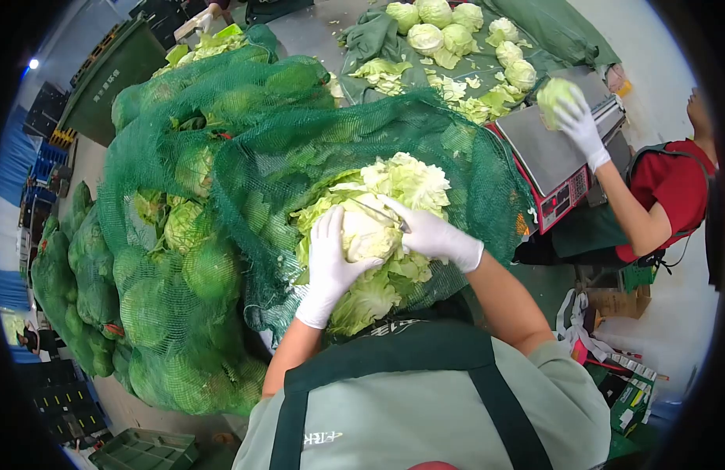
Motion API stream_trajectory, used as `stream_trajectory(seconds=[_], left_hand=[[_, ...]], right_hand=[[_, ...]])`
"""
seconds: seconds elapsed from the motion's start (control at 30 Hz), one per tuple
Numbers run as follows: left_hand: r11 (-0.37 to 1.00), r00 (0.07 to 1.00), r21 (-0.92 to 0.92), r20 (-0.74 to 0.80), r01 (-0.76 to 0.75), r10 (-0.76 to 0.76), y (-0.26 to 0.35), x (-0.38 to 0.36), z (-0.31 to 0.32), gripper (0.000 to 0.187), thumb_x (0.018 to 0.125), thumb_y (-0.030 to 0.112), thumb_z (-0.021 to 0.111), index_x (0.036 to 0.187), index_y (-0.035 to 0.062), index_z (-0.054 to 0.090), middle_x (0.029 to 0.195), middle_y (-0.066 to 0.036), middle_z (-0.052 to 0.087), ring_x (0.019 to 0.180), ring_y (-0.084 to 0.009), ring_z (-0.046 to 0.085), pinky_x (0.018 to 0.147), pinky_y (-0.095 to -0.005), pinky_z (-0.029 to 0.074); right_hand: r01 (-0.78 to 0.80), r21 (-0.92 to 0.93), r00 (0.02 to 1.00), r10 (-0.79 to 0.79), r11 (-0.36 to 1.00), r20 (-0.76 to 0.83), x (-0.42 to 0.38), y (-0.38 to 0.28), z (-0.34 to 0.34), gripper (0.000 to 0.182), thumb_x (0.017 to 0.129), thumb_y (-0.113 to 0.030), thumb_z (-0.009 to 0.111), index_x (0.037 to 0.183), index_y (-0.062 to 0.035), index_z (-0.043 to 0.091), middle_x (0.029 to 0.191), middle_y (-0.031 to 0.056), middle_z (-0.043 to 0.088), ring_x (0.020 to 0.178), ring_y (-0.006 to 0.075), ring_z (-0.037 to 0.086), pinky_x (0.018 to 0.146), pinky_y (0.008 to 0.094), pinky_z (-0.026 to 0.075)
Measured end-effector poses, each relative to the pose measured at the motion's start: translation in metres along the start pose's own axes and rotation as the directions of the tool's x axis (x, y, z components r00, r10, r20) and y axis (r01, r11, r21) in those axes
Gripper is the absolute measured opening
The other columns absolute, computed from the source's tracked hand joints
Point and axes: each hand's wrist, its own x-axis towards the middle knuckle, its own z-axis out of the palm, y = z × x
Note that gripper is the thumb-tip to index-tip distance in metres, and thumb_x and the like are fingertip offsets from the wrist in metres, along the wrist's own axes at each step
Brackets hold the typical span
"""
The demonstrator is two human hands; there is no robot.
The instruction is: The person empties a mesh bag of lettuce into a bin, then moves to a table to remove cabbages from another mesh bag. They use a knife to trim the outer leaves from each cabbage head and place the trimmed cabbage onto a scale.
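Close below the camera, a pale cabbage (368, 231) sits among loose outer leaves on top of green net sacks (221, 157) packed with cabbages. Left hand (329, 262), white-gloved, has its grip wrapped around the head's left side. Right hand (433, 233), also gloved, lies curled over the top right, apparently with a thin blade; its grip there is unclear. Far right, a co-worker's gloved hand (580, 124) holds another cabbage (557, 97) over a weighing scale (547, 149).

A pale green-white cabbage (368, 232) is gripped between the white-gloved left hand (329, 266) and right hand (435, 235). Dark green netting (292, 149) is spread beyond them; a red-trimmed scale (552, 160) is seen further right.
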Motion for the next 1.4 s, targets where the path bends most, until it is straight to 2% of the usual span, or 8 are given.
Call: stream_trajectory(seconds=[0.13,0.33,0.6,0.7,0.83,1.2,1.3,1.4], left_hand=[[0.995,1.0,-0.094,0.013,0.025,-0.024,-0.01,-0.006,-0.013,0.122,0.048,0.033,0.098,0.148,0.0012,0.036,0.147,-0.021,0.044,0.137,-0.0391,0.041,0.116,-0.0471,0.035],[0.981,0.999,-0.196,-0.043,0.002,-0.011,-0.026,-0.043,-0.016,0.119,0.048,0.029,0.099,0.147,0.0026,0.039,0.148,-0.021,0.044,0.139,-0.0394,0.042,0.117,-0.0462,0.034],[0.891,0.969,-0.399,-0.021,0.218,-0.246,-0.066,-0.093,-0.028,0.118,0.059,0.032,0.098,0.152,0.0035,0.031,0.154,-0.017,0.039,0.142,-0.0304,0.041,0.117,-0.0443,0.035],[0.784,0.943,-0.531,0.104,0.32,-0.315,-0.057,-0.1,-0.039,0.116,0.066,0.023,0.095,0.155,0.0051,0.024,0.155,-0.016,0.037,0.143,-0.03,0.04,0.115,-0.0441,0.037],[0.684,0.939,-0.647,0.184,0.338,-0.29,-0.031,-0.093,-0.044,0.111,0.076,0.01,0.084,0.159,0.0044,0.011,0.16,-0.02,0.025,0.147,-0.0303,0.031,0.12,-0.0419,0.029],[0.745,0.838,-0.52,-0.094,0.419,-0.537,-0.016,-0.096,-0.004,0.096,0.086,0.017,0.079,0.157,0.0028,0.016,0.153,-0.021,0.032,0.141,-0.0306,0.036,0.117,-0.0411,0.032],[0.08,0.634,-0.893,0.248,0.442,-0.732,-0.001,-0.097,-0.009,0.093,0.091,0.017,0.074,0.159,0.0107,0.012,0.153,-0.018,0.033,0.138,-0.0299,0.04,0.112,-0.0429,0.038],[-0.015,0.571,-0.87,0.336,0.492,-0.749,0.006,-0.091,-0.013,0.083,0.096,0.024,0.068,0.158,0.0214,0.013,0.159,-0.01,0.029,0.141,-0.0298,0.039,0.104,-0.0522,0.045]], right_hand=[[0.033,-0.043,0.997,-0.029,0.999,0.075,0.004,-0.002,-0.009,0.091,0.075,0.001,0.061,0.158,-0.0179,0.028,0.087,0.0151,0.067,0.065,0.031,0.064,0.066,0.0382,0.055],[-0.355,0.643,0.921,0.372,0.679,0.115,0.006,0.036,-0.02,0.081,0.078,0.003,0.064,0.153,-0.0112,0.036,0.078,0.004,0.058,0.039,0.0078,0.043,0.035,0.0264,0.04],[-0.233,0.443,0.83,0.414,0.866,-0.374,-0.009,0.024,-0.006,0.071,0.079,-0.002,0.065,0.147,-0.0059,0.043,0.085,0.0107,0.064,0.051,0.016,0.059,0.044,0.0308,0.049],[-0.088,-0.112,0.704,-0.018,0.99,-0.71,-0.014,0.013,0.0,0.053,0.085,-0.017,0.071,0.134,-0.0078,0.056,0.084,0.0152,0.07,0.064,0.021,0.067,0.062,0.035,0.055],[0.204,-0.174,0.889,-0.257,0.963,-0.38,-0.022,-0.055,0.049,0.05,0.085,-0.029,0.074,0.128,-0.0086,0.059,0.094,0.0159,0.071,0.069,0.0247,0.068,0.067,0.0365,0.056],[-0.026,0.103,0.979,0.046,0.994,-0.199,-0.017,-0.023,0.062,0.033,0.081,-0.013,0.067,0.112,-0.0019,0.06,0.085,0.0153,0.069,0.073,0.0246,0.069,0.07,0.0357,0.055],[-0.102,0.149,0.978,0.127,0.984,-0.167,-0.015,-0.021,0.053,0.028,0.08,-0.012,0.066,0.105,0.0003,0.061,0.079,0.0138,0.067,0.07,0.0225,0.067,0.067,0.0347,0.053],[-0.132,0.209,0.984,0.154,0.969,-0.092,-0.014,-0.018,0.057,0.026,0.082,-0.013,0.068,0.104,0.0002,0.061,0.075,0.0127,0.066,0.068,0.0208,0.066,0.065,0.0336,0.052]])
